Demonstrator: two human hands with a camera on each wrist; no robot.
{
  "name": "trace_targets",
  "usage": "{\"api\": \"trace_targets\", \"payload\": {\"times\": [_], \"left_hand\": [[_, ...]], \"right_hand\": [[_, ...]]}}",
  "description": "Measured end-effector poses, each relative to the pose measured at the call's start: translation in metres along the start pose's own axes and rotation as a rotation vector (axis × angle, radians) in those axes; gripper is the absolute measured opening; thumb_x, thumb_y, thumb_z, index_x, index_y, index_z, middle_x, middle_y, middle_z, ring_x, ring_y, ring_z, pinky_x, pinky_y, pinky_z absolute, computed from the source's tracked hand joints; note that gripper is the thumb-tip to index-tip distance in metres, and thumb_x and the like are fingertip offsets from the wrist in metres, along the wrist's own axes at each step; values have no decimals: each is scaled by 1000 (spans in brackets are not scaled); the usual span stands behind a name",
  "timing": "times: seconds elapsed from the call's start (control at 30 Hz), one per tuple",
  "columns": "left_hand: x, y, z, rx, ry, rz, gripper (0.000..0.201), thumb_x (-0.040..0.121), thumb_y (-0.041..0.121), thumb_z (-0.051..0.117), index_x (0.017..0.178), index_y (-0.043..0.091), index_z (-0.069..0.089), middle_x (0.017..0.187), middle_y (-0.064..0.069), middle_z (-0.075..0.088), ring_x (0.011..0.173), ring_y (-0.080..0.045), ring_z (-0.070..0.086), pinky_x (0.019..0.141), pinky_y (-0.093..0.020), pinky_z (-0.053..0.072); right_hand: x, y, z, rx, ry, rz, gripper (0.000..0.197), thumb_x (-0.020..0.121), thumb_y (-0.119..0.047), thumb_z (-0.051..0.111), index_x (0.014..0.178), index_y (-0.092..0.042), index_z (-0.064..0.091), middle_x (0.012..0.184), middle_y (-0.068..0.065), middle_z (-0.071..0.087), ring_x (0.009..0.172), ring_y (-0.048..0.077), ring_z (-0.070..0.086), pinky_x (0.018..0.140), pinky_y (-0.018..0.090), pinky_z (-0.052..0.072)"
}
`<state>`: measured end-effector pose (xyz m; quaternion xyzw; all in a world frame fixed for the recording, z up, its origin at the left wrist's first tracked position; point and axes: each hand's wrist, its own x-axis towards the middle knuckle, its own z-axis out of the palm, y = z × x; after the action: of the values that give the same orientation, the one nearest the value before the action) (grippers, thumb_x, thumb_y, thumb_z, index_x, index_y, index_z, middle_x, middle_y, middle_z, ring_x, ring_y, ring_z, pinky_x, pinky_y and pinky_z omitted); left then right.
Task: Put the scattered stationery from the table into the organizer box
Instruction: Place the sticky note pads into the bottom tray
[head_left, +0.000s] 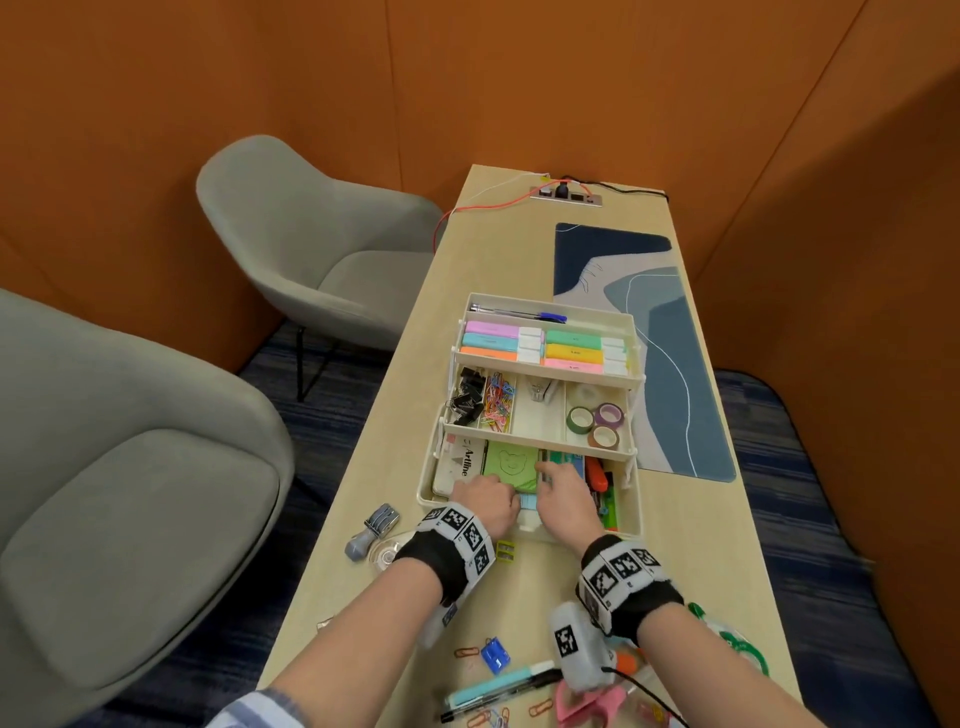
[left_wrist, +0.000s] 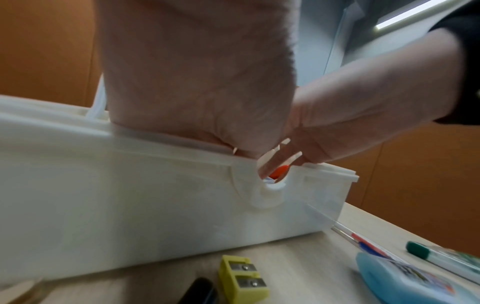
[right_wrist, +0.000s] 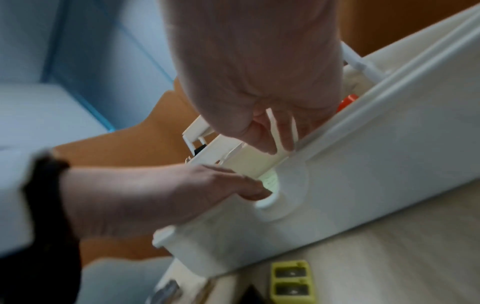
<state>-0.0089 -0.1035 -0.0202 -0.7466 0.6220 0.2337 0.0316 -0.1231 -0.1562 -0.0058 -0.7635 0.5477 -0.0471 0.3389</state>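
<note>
The white organizer box stands open in tiers mid-table. Highlighters fill the top tray; clips and tape rolls fill the middle one. Both hands reach into the bottom compartment. My left hand goes over the front rim beside a green notepad, its fingertips hidden inside. My right hand lies with straight fingers on the pad's right edge. A light-blue piece shows between the hands. An orange marker lies to the right of them in the box. The left wrist view shows the box's front wall.
Loose on the table nearer me are a yellow sharpener, a grey stamp, a blue sharpener, pens, paper clips, pink scissors and green correction tape. A blue desk mat lies beyond the box. Grey chairs stand left.
</note>
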Motion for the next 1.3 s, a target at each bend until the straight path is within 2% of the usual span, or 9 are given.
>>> {"api": "trace_targets", "payload": {"times": [0.2, 0.27, 0.43, 0.6, 0.73, 0.9, 1.03, 1.17, 1.3], "left_hand": [[0, 2, 1, 14, 17, -4, 40, 100, 31, 28, 112, 8, 58, 109, -11, 57, 103, -27, 56, 91, -42, 46], [1, 1, 2, -12, 24, -8, 40, 100, 31, 27, 115, 8, 57, 110, -12, 57, 103, -27, 56, 91, -42, 47], [3, -1, 2, -35, -14, -1, 37, 94, 26, 37, 125, 13, 52, 116, -11, 54, 108, -28, 55, 92, -42, 46], [3, -2, 5, -53, 22, 12, 36, 96, 26, 34, 120, 10, 55, 112, -11, 54, 105, -27, 55, 92, -42, 47], [-7, -2, 2, -59, 156, 44, 35, 98, 27, 34, 118, 10, 57, 109, -9, 57, 100, -25, 57, 86, -39, 48], [-52, 2, 3, -232, 464, 216, 25, 95, 17, 43, 113, 15, 59, 104, 1, 58, 94, -16, 54, 83, -32, 45], [-97, 10, 26, -304, 406, 282, 22, 95, 17, 43, 112, 21, 58, 106, 10, 54, 88, -4, 50, 78, -20, 43], [-121, 2, 52, -346, 277, 239, 22, 97, 18, 41, 110, 24, 58, 106, 14, 55, 88, 0, 49, 75, -15, 37], [-134, -13, 64, -342, 199, 179, 22, 97, 19, 41, 110, 26, 58, 111, 15, 57, 90, 0, 53, 79, -18, 44]], "right_hand": [[4, -6, 3, -153, -282, -80, 50, 101, -26, 32, 146, -8, 26, 148, 15, 37, 135, 27, 37, 110, 37, 30], [10, -8, 2, -193, -336, -79, 47, 101, -25, 30, 144, -7, 30, 149, 14, 35, 135, 27, 37, 112, 37, 29], [8, -15, 8, -410, -147, -167, 32, 91, -16, 40, 118, -6, 56, 121, 12, 53, 111, 29, 52, 94, 41, 44], [3, -10, 8, -354, -243, -148, 28, 93, -17, 37, 108, -7, 59, 118, 14, 56, 104, 29, 57, 91, 41, 47], [-17, 1, -10, -232, -105, -259, 37, 92, -8, 39, 123, -16, 57, 125, 5, 52, 117, 22, 49, 100, 42, 39], [-75, 42, -24, 68, 207, -310, 33, 93, -6, 42, 119, -20, 58, 109, -8, 48, 107, 9, 46, 97, 28, 39], [-118, 94, -23, 109, 314, -134, 35, 91, 0, 45, 118, -19, 59, 105, -8, 49, 102, 8, 47, 97, 31, 42], [-141, 159, -24, -56, 416, 207, 50, 86, 4, 45, 132, -17, 47, 132, 6, 48, 120, 22, 45, 102, 41, 40], [-149, 196, -26, -194, 174, 423, 63, 90, -17, 50, 147, -23, 23, 153, 6, 26, 138, 27, 26, 108, 48, 31]]}}
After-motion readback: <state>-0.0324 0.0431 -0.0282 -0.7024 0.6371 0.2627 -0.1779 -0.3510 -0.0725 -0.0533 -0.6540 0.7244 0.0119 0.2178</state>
